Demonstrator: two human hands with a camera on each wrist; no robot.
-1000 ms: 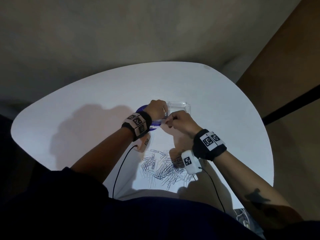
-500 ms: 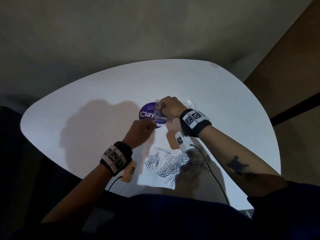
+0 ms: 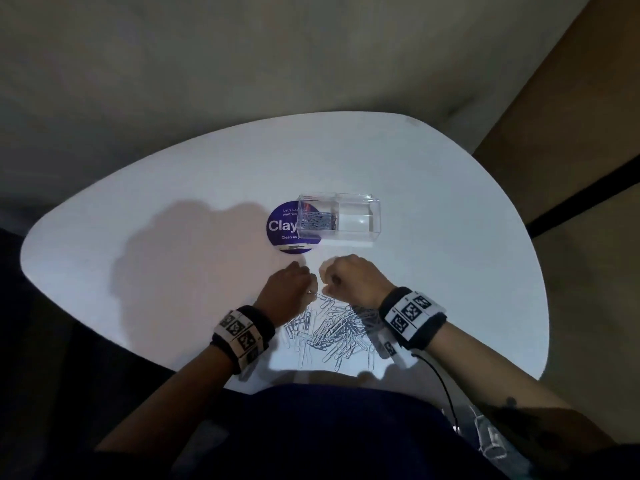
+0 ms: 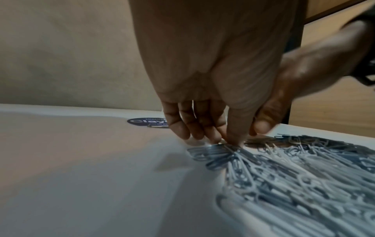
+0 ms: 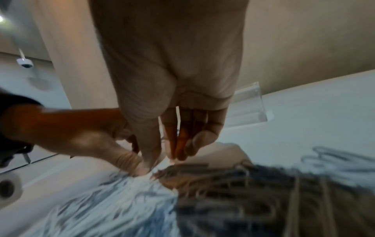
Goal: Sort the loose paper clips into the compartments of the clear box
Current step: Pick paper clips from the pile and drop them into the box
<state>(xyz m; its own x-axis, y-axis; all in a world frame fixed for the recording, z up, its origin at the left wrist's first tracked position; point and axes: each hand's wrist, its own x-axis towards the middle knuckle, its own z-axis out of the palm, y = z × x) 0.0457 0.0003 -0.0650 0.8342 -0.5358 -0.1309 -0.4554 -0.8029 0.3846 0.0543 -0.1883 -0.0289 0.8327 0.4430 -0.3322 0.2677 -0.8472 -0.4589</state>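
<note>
White and rounded, the counter point(image 3: 450, 271) carries everything we see. A clear box point(image 3: 360, 216) with two compartments stands near its middle, partly over a round purple sticker point(image 3: 280, 226). The box's left compartment holds a small heap of clips point(image 3: 317, 220); the right one looks bare. Nearer to us, a loose pile point(image 3: 332, 332) of silver paper clips spreads across the counter's front edge, well apart from the box.

Both our hands meet at the far edge of that pile. Our left hand point(image 3: 289, 289) has its grip together, thumb and fingertips point(image 4: 233, 137) pinching one clip point(image 3: 320, 296) that still touches the pile. Our right hand point(image 3: 349, 280) sits just beside it, fingers curled down toward the clips; we cannot tell whether its grip holds anything. Both wrists wear black bands with square markers.
</note>
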